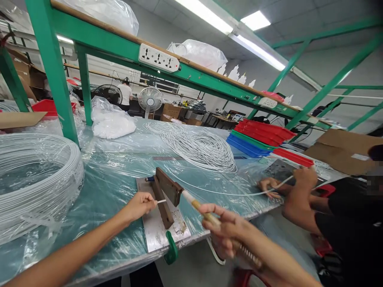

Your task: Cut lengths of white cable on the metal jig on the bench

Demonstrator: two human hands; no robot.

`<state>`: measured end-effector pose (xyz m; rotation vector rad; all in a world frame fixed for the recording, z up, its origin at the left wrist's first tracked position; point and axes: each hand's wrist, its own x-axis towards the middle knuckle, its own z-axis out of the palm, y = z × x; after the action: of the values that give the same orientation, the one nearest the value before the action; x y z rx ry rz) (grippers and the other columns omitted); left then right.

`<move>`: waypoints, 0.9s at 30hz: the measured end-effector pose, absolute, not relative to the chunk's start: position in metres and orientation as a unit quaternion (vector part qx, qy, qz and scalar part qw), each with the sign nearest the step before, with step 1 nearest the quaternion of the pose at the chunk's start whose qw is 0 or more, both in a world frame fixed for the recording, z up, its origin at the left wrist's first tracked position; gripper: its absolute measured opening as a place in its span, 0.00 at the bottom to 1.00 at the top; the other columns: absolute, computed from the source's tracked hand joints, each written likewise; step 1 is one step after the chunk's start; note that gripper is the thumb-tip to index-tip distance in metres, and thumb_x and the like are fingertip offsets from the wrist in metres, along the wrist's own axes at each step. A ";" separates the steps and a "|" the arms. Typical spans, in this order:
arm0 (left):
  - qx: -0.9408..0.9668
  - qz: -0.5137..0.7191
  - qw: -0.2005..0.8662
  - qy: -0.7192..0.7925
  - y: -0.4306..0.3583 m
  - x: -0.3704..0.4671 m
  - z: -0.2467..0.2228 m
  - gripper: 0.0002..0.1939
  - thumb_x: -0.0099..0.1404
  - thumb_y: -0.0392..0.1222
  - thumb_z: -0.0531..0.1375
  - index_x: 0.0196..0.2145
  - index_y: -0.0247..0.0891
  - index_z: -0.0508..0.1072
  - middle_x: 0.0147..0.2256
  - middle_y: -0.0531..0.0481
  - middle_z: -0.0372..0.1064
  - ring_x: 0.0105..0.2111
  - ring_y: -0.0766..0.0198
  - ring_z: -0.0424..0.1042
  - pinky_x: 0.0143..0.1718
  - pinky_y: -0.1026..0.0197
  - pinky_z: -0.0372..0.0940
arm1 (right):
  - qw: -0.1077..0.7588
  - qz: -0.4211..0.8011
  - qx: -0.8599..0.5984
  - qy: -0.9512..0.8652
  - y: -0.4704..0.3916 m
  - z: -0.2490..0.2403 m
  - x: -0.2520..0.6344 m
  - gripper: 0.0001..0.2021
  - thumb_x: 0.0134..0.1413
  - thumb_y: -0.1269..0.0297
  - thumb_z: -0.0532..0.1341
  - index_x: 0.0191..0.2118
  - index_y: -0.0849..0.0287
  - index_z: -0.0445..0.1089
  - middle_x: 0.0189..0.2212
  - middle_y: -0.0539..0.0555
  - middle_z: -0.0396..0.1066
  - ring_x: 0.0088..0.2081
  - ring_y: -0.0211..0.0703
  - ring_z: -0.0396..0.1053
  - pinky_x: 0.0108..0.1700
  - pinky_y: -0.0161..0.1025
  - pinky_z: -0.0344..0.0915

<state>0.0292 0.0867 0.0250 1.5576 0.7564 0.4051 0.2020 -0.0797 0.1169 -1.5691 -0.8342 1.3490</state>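
My left hand [139, 207] pinches a short end of thin white tube [161, 201], which points at a brown metal bar. That bar is part of a hinged lever cutter [163, 207] on a light base plate [152, 235], with a spring at its far end. My right hand [229, 229], slightly blurred, is wrapped round a white and tan handle [196, 204] that lines up with the cutter's raised arm [168, 185]. Where handle and arm meet, they seem joined. A green clamp [170, 249] sits at the table's front edge, beside the plate.
A big coil of white tube [68, 167] lies left, and a looser coil [206, 149] lies farther back. At right, a co-worker's hands [303, 179] hold white tube near stacked trays [254, 137]. A green shelf frame [62, 79] crosses above the plastic-covered table [110, 183].
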 end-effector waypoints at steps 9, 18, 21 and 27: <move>0.628 0.190 0.687 0.312 0.037 -0.014 0.053 0.24 0.49 0.62 0.58 0.23 0.35 0.63 0.22 0.56 0.52 0.25 0.69 0.51 0.27 0.66 0.48 | 0.510 0.587 -0.478 -0.407 0.093 0.210 0.237 0.29 0.53 0.38 0.46 0.47 0.58 0.61 0.32 0.59 0.67 0.34 0.44 0.68 0.37 0.37 0.65; 0.559 0.164 0.741 0.334 0.044 -0.022 0.032 0.31 0.41 0.70 0.59 0.24 0.40 0.56 0.15 0.62 0.51 0.09 0.76 0.48 0.10 0.68 0.42 | 0.438 0.466 -0.622 -0.452 0.231 0.176 0.227 0.21 0.56 0.54 0.54 0.52 0.60 0.56 0.32 0.57 0.69 0.31 0.39 0.66 0.37 0.38 0.64; 0.552 0.173 0.748 0.324 0.048 -0.025 0.045 0.30 0.42 0.69 0.60 0.25 0.40 0.56 0.18 0.60 0.56 0.09 0.73 0.55 0.10 0.69 0.49 | 0.443 0.430 -0.625 -0.478 0.232 0.168 0.219 0.19 0.56 0.57 0.55 0.51 0.61 0.58 0.33 0.56 0.70 0.32 0.37 0.66 0.37 0.35 0.63; 0.545 0.360 0.681 0.332 0.060 -0.036 0.106 0.21 0.50 0.58 0.62 0.27 0.37 0.61 0.20 0.57 0.60 0.16 0.70 0.64 0.18 0.68 0.60 | 0.404 0.388 -0.589 -0.582 0.140 0.156 0.185 0.08 0.54 0.65 0.58 0.37 0.62 0.70 0.22 0.49 0.68 0.24 0.31 0.63 0.31 0.29 0.60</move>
<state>-0.0365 0.0604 0.1062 1.2221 0.7462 0.8075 0.1855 0.1396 0.1558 -1.4879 -1.4694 0.9793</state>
